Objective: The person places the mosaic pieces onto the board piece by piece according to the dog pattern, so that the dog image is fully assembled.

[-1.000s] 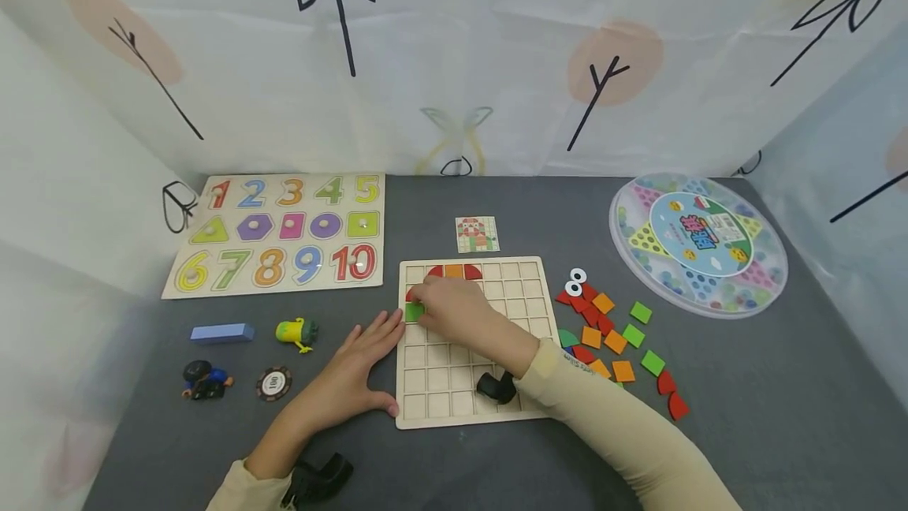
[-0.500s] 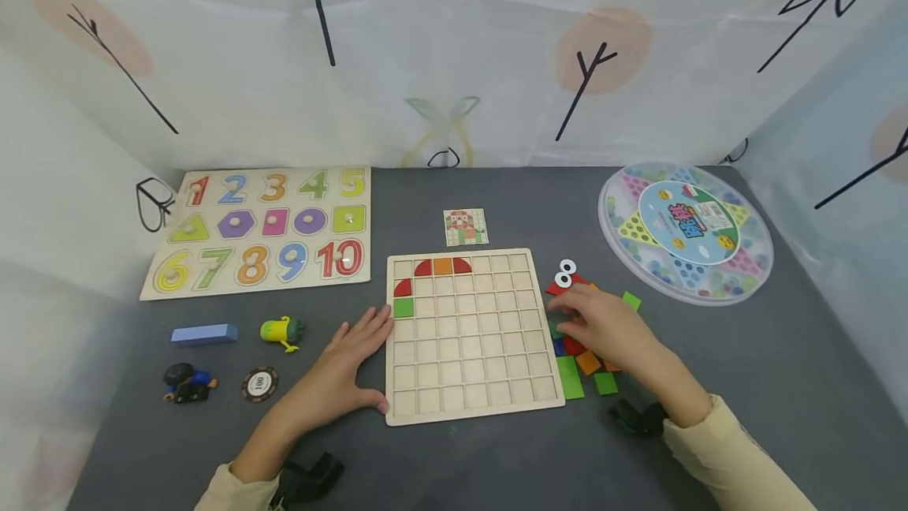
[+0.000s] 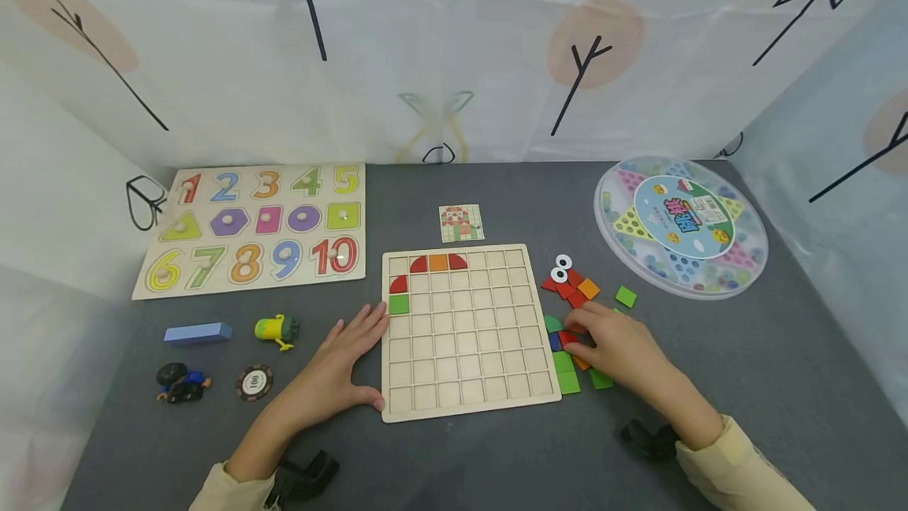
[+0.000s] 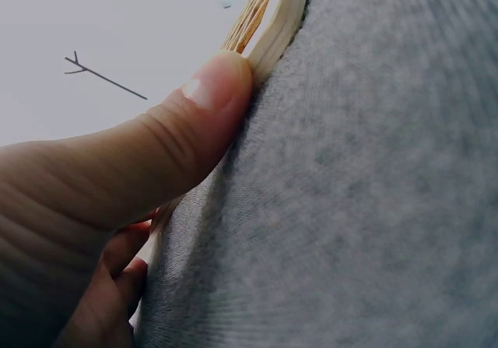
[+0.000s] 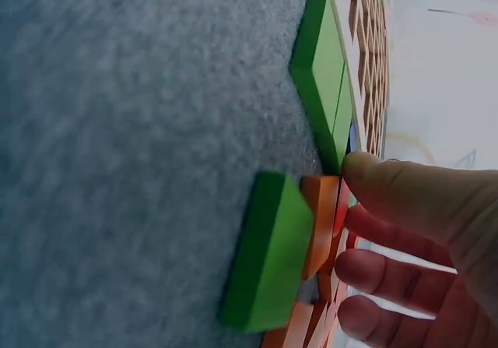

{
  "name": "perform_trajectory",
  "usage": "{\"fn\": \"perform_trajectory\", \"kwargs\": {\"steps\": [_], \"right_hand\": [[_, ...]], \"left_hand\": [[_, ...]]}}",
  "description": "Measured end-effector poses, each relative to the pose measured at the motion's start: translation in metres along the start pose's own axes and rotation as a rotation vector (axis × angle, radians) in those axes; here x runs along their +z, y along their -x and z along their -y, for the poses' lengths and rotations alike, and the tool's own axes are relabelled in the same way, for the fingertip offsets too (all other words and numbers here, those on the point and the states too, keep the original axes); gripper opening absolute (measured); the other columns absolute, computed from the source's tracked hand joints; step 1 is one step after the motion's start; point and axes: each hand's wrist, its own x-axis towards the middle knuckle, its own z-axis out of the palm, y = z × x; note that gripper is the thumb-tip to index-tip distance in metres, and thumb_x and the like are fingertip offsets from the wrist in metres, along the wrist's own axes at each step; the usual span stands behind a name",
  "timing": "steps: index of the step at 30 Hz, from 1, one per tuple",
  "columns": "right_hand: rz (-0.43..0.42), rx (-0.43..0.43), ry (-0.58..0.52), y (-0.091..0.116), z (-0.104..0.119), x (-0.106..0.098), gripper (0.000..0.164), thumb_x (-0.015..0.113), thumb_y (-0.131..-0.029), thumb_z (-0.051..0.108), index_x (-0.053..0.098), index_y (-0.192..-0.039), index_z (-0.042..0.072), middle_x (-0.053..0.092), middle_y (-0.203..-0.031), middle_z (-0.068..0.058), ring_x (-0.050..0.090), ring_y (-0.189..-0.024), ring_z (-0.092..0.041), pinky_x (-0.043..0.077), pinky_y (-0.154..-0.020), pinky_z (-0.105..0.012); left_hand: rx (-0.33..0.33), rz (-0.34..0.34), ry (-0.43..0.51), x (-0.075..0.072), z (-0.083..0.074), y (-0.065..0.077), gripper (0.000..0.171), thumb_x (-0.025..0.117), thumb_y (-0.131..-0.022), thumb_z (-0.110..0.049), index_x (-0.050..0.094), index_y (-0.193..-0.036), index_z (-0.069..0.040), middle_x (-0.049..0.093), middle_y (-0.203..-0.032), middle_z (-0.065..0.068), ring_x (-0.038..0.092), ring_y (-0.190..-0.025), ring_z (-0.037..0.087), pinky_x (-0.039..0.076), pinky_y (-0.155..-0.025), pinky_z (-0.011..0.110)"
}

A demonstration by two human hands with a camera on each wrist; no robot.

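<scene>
5 small flat tiles (image 3: 439, 262), 3 red, 1 orange and 1 green, are seated along the far and left edges of a pale wooden grid board (image 3: 447, 345), laid apart from the counter's (image 3: 496, 456) far edge. Its left edge is touched by the left hand (image 3: 344, 369), fingers spread. Near its right edge, loose coloured tiles (image 3: 565, 363) are gathered beneath the right hand (image 3: 619, 344); whether any is pinched cannot be told.

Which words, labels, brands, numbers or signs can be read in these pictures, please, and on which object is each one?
"1 2 3 4 5": top row of the number board.
"6 7 8 9 10": its bottom row.
"100": the round chip, small, but it seems so.
Round box: large characters and a small label, too unclear to quote surely.
Grid board: no text seen.
</scene>
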Motion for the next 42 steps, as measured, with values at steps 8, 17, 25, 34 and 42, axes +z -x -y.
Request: {"fn": "perform_trajectory", "kwargs": {"steps": [8, 17, 25, 34, 42], "right_hand": [[0.040, 0.062, 0.041, -0.005, 0.006, 0.000, 0.023, 0.068, -0.071, 0.035, 0.061, -0.084, 0.017, 0.052, -0.077, 0.005, 0.043, -0.060, -0.008, 0.036, -0.048, -0.023], [0.030, 0.126, 0.109, -0.011, 0.005, -0.002, 0.031, 0.061, -0.077, 0.042, 0.046, -0.066, 0.017, 0.038, -0.059, 0.003, 0.034, -0.048, -0.010, 0.025, -0.039, -0.024], [0.075, -0.043, -0.004, -0.011, -0.009, -0.010, 0.037, 0.071, -0.071, 0.027, 0.061, -0.105, 0.018, 0.055, -0.097, 0.001, 0.045, -0.069, -0.009, 0.041, -0.056, -0.024], [0.007, -0.112, 0.068, -0.012, -0.008, -0.006, 0.027, 0.070, -0.069, 0.035, 0.061, -0.087, 0.017, 0.050, -0.081, 0.006, 0.042, -0.062, -0.007, 0.038, -0.051, -0.022], [-0.108, -0.252, 0.045, -0.036, 0.039, -0.012, 0.020, 0.067, -0.071, 0.033, 0.058, -0.081, 0.018, 0.051, -0.075, 0.007, 0.040, -0.058, -0.005, 0.036, -0.050, -0.020]], "left_hand": [[0.000, 0.002, -0.005, -0.001, 0.000, -0.001, 0.111, 0.074, -0.048, -0.049, 0.021, -0.139, -0.015, 0.009, -0.146, -0.006, 0.002, -0.133, 0.016, 0.000, -0.103, 0.049], [-0.006, -0.005, -0.002, -0.001, 0.000, 0.000, 0.110, 0.075, -0.049, -0.047, 0.022, -0.139, -0.014, 0.010, -0.145, -0.006, 0.002, -0.133, 0.016, 0.000, -0.103, 0.049], [-0.008, -0.010, 0.004, -0.002, -0.002, 0.001, 0.110, 0.076, -0.048, -0.045, 0.022, -0.139, -0.013, 0.011, -0.145, -0.004, 0.003, -0.133, 0.017, 0.000, -0.103, 0.049], [0.003, -0.005, 0.004, -0.002, -0.001, 0.000, 0.110, 0.074, -0.049, -0.047, 0.021, -0.139, -0.015, 0.010, -0.146, -0.005, 0.003, -0.133, 0.017, 0.001, -0.103, 0.048], [0.006, -0.002, -0.012, -0.001, 0.000, 0.000, 0.110, 0.074, -0.049, -0.048, 0.020, -0.139, -0.015, 0.009, -0.146, -0.005, 0.003, -0.133, 0.017, 0.001, -0.103, 0.048]]}}
